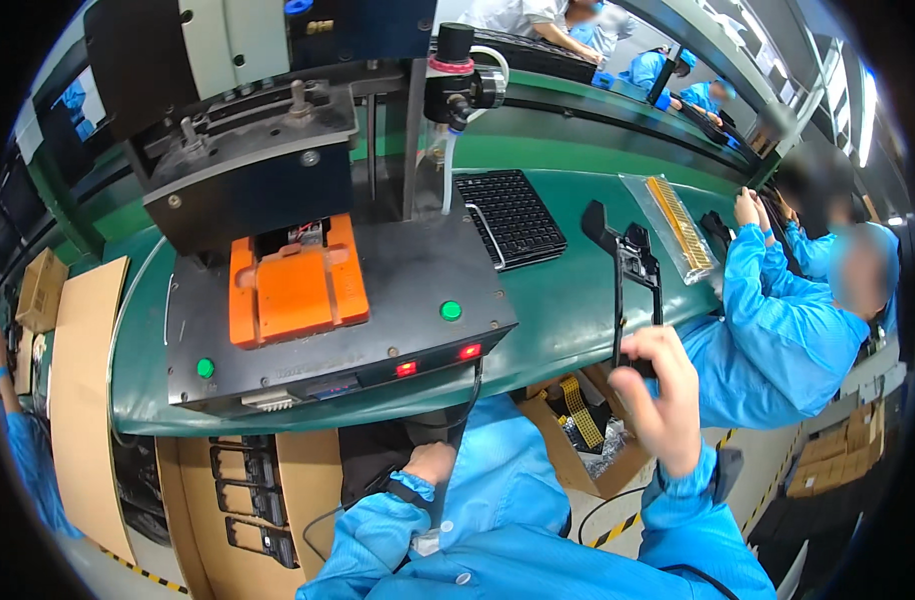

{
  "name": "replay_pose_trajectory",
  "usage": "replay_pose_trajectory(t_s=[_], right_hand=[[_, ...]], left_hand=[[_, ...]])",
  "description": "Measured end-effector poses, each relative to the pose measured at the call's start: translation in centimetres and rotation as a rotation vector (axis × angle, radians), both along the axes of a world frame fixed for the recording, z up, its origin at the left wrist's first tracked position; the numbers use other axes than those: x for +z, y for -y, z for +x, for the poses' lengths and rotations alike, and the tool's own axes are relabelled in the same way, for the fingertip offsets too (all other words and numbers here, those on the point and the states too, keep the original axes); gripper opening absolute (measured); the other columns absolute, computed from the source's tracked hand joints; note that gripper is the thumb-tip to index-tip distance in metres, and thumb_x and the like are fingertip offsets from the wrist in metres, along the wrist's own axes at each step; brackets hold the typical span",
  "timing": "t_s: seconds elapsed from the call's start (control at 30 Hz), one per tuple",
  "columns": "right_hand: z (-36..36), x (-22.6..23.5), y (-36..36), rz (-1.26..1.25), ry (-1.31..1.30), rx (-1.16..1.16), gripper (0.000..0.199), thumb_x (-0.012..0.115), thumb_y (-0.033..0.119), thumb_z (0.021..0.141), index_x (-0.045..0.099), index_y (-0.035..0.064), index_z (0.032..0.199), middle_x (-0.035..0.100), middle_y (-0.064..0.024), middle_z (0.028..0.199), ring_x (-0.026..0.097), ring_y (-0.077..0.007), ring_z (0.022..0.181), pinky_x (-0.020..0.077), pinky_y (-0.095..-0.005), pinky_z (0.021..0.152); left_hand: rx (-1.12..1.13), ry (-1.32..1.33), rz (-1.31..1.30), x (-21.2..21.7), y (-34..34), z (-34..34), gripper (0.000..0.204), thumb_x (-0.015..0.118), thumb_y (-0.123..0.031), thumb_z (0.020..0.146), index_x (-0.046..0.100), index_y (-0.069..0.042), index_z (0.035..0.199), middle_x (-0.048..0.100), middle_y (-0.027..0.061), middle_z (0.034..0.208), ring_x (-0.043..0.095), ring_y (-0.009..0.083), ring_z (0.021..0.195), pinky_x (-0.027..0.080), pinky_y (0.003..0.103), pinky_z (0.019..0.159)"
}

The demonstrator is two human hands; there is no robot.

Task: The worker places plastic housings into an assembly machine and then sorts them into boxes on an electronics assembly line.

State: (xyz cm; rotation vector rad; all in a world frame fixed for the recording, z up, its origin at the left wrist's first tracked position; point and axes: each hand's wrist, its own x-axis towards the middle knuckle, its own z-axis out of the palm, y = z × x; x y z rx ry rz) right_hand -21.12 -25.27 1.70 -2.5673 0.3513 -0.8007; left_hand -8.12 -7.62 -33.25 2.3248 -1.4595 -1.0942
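Observation:
My right hand (668, 400) is raised at the front edge of the green bench, thumb and fingers curled around the lower end of a black plastic frame (619, 300). The frame reaches away over the bench, with a flat tab at its far end. My left hand (433, 463) rests low at my lap, below the bench edge; its back shows and its fingers are mostly hidden. In front of me stands a black press machine (418, 285) with an orange fixture (296, 290) under its head. Green buttons and lit red displays sit on its base.
A black grid tray (513, 218) and a bag of yellow strips (673, 225) lie on the green bench (558, 310). Below are a carton of black frames (250, 490) and a box with yellow strips (583, 425). A co-worker in blue (778, 320) sits at right.

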Motion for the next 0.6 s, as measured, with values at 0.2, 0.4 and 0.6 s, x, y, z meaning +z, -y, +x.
replay_pose_trajectory(t_s=[0.2, 0.4, 0.6], right_hand=[[3.6, 1.8, -10.3, 0.064, 0.030, 0.542, 0.038, 0.080, 0.016, 0.075, 0.062, 0.0016, 0.105, 0.056, -0.0094, 0.096, 0.059, -0.0268, 0.090, 0.0284, -0.0674, 0.108], [9.1, -0.3, -15.4, 0.043, 0.181, 0.667, 0.038, 0.074, 0.018, 0.079, 0.059, -0.0056, 0.105, 0.052, -0.0127, 0.097, 0.055, -0.0285, 0.094, 0.0349, -0.0647, 0.106], [14.6, -0.8, -15.6, -0.010, 0.256, 0.584, 0.029, 0.071, 0.017, 0.082, 0.059, -0.0026, 0.100, 0.049, -0.0118, 0.093, 0.052, -0.0297, 0.092, 0.0334, -0.0588, 0.107]], left_hand=[[-0.015, 0.098, -0.399, 2.3, -3.8, 0.3, 0.028, 0.048, -0.017, 0.090, 0.068, -0.001, 0.101, 0.068, 0.0191, 0.101, 0.066, 0.0355, 0.094, 0.053, 0.045, 0.082], [0.065, 0.194, -0.664, 15.0, -10.0, 0.0, 0.025, 0.056, -0.016, 0.088, 0.066, -0.001, 0.105, 0.066, 0.0179, 0.100, 0.063, 0.0348, 0.095, 0.050, 0.044, 0.084], [0.256, 0.229, -0.725, 26.1, -15.2, 0.5, 0.031, 0.068, -0.011, 0.082, 0.064, -0.001, 0.111, 0.063, 0.0160, 0.101, 0.060, 0.0345, 0.097, 0.047, 0.042, 0.087]])
